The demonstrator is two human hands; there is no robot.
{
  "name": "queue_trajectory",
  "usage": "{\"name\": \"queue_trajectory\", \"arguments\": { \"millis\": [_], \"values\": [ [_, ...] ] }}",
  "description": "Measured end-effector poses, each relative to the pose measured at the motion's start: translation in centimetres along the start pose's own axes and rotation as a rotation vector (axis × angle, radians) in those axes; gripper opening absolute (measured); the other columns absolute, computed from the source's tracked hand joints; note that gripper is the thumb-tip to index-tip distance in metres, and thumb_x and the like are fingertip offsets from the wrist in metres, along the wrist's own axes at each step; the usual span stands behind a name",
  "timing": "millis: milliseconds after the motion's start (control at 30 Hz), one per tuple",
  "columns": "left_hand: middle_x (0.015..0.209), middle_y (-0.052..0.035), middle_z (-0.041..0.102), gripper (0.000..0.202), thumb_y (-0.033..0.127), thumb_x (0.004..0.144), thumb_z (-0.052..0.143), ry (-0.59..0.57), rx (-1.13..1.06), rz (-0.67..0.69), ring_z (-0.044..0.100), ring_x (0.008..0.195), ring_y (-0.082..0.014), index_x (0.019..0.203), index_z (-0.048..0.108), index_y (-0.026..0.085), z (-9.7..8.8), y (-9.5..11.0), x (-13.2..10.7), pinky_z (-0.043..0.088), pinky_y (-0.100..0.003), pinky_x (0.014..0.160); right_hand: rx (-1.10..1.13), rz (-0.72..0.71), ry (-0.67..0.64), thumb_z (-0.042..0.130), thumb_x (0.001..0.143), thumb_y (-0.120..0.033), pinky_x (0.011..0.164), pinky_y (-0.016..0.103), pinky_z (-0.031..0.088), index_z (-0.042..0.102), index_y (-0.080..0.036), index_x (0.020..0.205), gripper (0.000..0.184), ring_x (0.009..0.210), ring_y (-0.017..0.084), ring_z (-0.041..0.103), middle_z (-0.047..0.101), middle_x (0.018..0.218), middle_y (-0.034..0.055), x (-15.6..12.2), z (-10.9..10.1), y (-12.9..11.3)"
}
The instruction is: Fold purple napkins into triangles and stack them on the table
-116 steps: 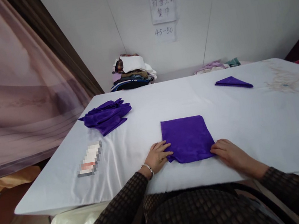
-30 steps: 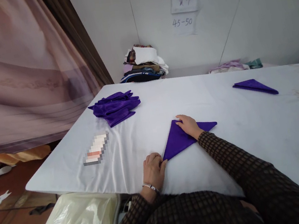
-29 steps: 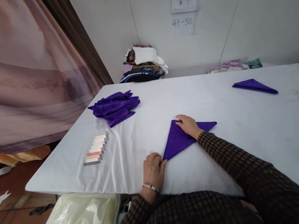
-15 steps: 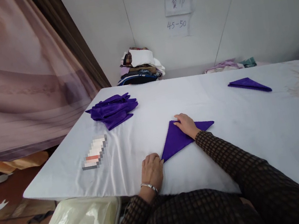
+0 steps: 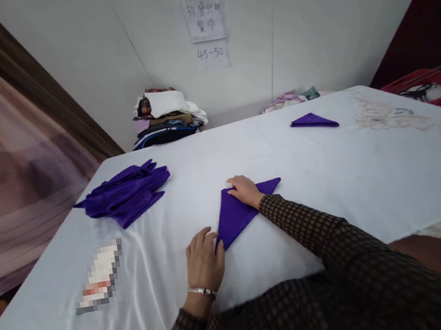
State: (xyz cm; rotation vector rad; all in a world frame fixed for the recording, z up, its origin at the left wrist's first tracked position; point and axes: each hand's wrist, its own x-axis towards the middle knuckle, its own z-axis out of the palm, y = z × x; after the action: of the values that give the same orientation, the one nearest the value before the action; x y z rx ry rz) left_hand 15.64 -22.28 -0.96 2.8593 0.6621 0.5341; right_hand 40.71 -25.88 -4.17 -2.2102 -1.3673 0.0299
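Note:
A purple cloth napkin [image 5: 233, 216], folded into a triangle, lies on the white-covered table in front of me. My left hand [image 5: 204, 258], wearing a silver bracelet, has its thumb and fingers around the napkin's near left corner. Up at the top corner, the fingers and thumb of my right hand [image 5: 244, 190] grip the edge, and that hand covers part of the cloth. The napkin's right point sticks out beyond my right wrist.
A loose heap of purple napkins [image 5: 128, 194] is at the left, with a pixelated flat object [image 5: 99, 275] nearer me. Another folded purple napkin [image 5: 313, 121] lies far right. Stacked clothes [image 5: 170, 114] rest against the wall behind the table. A red basket [image 5: 439, 86] stands beyond the right edge.
The view has swung to the right, so things appear further left and the red basket has come into sight. Both hands stay at the napkin's corners; the left fingers look more spread.

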Motion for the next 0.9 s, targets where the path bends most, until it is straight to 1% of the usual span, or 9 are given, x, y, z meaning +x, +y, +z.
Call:
{"name": "queue_trajectory", "arguments": {
  "millis": [100, 167, 300, 433, 567, 667, 767, 833, 900],
  "values": [
    [0.125, -0.0120, 0.057, 0.030, 0.031, 0.089, 0.045, -0.032, -0.105, 0.126, 0.050, 0.117, -0.0237, 0.112, 0.058, 0.017, 1.0, 1.9, 3.6, 0.040, -0.041, 0.099, 0.028, 0.002, 0.013, 0.060, 0.085, -0.028, 0.087, 0.033, 0.038, 0.058, -0.017, 0.116, 0.033, 0.096, 0.022, 0.052, 0.062, 0.099, 0.0077, 0.0, -0.1, 0.0],
    [0.134, -0.0129, 0.051, 0.037, 0.031, 0.090, 0.042, -0.082, -0.099, 0.160, 0.045, 0.124, -0.0247, 0.122, 0.052, 0.016, 2.3, 2.9, 6.2, 0.035, -0.043, 0.104, 0.058, 0.009, 0.020, 0.059, 0.084, -0.025, 0.086, 0.033, 0.038, 0.058, -0.017, 0.115, 0.032, 0.095, 0.022, 0.052, 0.062, 0.098, 0.0077, -0.1, -0.2, 0.0],
    [0.147, -0.0173, 0.035, 0.057, 0.041, 0.089, 0.043, -0.226, -0.005, 0.085, 0.029, 0.136, -0.0295, 0.137, 0.037, 0.010, 5.2, 3.5, 9.6, 0.027, -0.047, 0.109, 0.102, 0.031, 0.024, 0.055, 0.083, -0.018, 0.085, 0.032, 0.040, 0.059, -0.016, 0.114, 0.031, 0.092, 0.021, 0.053, 0.063, 0.096, 0.0070, 0.1, 0.0, 0.3],
    [0.150, -0.0193, 0.026, 0.072, 0.053, 0.090, 0.036, -0.315, 0.078, 0.058, 0.020, 0.140, -0.0288, 0.142, 0.029, 0.005, 6.7, 3.2, 9.8, 0.020, -0.046, 0.112, 0.134, 0.052, 0.039, 0.055, 0.081, -0.015, 0.085, 0.031, 0.042, 0.060, -0.015, 0.113, 0.033, 0.089, 0.019, 0.055, 0.064, 0.092, 0.0053, 0.6, 0.0, 0.7],
    [0.151, -0.0178, 0.024, 0.073, 0.056, 0.091, 0.030, -0.350, 0.127, 0.049, 0.017, 0.141, -0.0279, 0.141, 0.031, 0.004, 6.7, 3.2, 9.5, 0.017, -0.045, 0.113, 0.163, 0.059, 0.063, 0.048, 0.085, -0.012, 0.089, 0.031, 0.042, 0.059, -0.015, 0.112, 0.029, 0.094, 0.017, 0.056, 0.065, 0.099, 0.0061, 0.0, -0.9, 0.6],
    [0.151, -0.0170, 0.024, 0.071, 0.053, 0.091, 0.031, -0.344, 0.140, 0.065, 0.017, 0.141, -0.0276, 0.142, 0.029, 0.004, 6.6, 3.2, 9.5, 0.018, -0.045, 0.113, 0.187, -0.115, 0.060, 0.049, 0.090, -0.023, 0.100, 0.034, 0.035, 0.056, -0.016, 0.119, 0.031, 0.114, 0.018, 0.050, 0.060, 0.119, 0.0101, -2.6, -2.0, 0.2],
    [0.151, -0.0167, 0.024, 0.067, 0.048, 0.091, 0.033, -0.344, 0.150, 0.079, 0.018, 0.141, -0.0274, 0.143, 0.028, 0.005, 6.7, 3.1, 9.5, 0.019, -0.044, 0.113, 0.143, -0.299, -0.084, 0.049, 0.090, -0.040, 0.108, 0.043, 0.025, 0.046, -0.017, 0.133, 0.049, 0.131, 0.023, 0.036, 0.047, 0.139, 0.0135, -5.7, -3.0, 0.6],
    [0.151, -0.0170, 0.025, 0.068, 0.050, 0.091, 0.032, -0.340, 0.153, 0.074, 0.018, 0.141, -0.0274, 0.142, 0.030, 0.005, 6.9, 3.0, 9.5, 0.019, -0.044, 0.113, 0.062, -0.284, -0.190, 0.047, 0.090, -0.046, 0.110, 0.048, 0.018, 0.041, -0.017, 0.138, 0.057, 0.137, 0.026, 0.028, 0.038, 0.145, 0.0145, -7.4, -4.0, 1.9],
    [0.151, -0.0171, 0.024, 0.071, 0.054, 0.091, 0.030, -0.330, 0.149, 0.065, 0.018, 0.141, -0.0275, 0.142, 0.031, 0.005, 7.0, 3.0, 9.5, 0.019, -0.044, 0.113, -0.015, -0.224, -0.235, 0.046, 0.090, -0.048, 0.111, 0.050, 0.014, 0.040, -0.017, 0.139, 0.058, 0.138, 0.027, 0.024, 0.035, 0.147, 0.0143, -8.4, -5.2, 4.0]
  ]
}}
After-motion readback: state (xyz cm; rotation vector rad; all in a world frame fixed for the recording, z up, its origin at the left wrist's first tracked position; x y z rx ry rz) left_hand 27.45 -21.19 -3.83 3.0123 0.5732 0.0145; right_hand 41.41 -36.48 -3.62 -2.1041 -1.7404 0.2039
